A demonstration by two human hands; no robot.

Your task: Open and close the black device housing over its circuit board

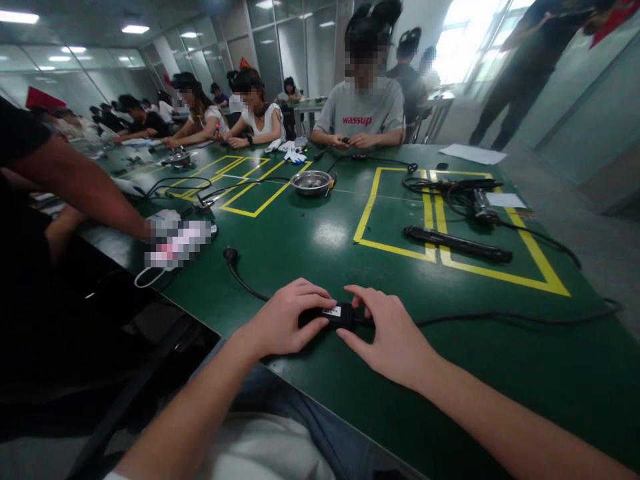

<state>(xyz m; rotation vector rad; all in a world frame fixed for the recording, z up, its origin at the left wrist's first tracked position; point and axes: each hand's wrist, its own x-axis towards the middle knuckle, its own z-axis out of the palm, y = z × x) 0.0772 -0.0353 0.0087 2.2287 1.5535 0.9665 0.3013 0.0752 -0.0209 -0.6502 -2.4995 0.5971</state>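
A small black box with a white label [334, 312] lies on the green table near its front edge, with a black cable running out of each side. My left hand [290, 317] holds the box's left end between thumb and fingers. Around its right end, my right hand [383, 327] is spread, thumb and fingers apart, with nothing gripped. The left cable ends in a black plug [231, 256] on the table; the right cable [490, 316] runs off toward the table's right side.
A metal bowl [311, 183] stands mid-table. Yellow tape [395, 251] marks rectangles, with a long black bar [457, 245] and a black tool [484, 208] on the right. At left, a person's arm [85, 180] reaches toward a blurred white object [183, 243]. Others sit behind.
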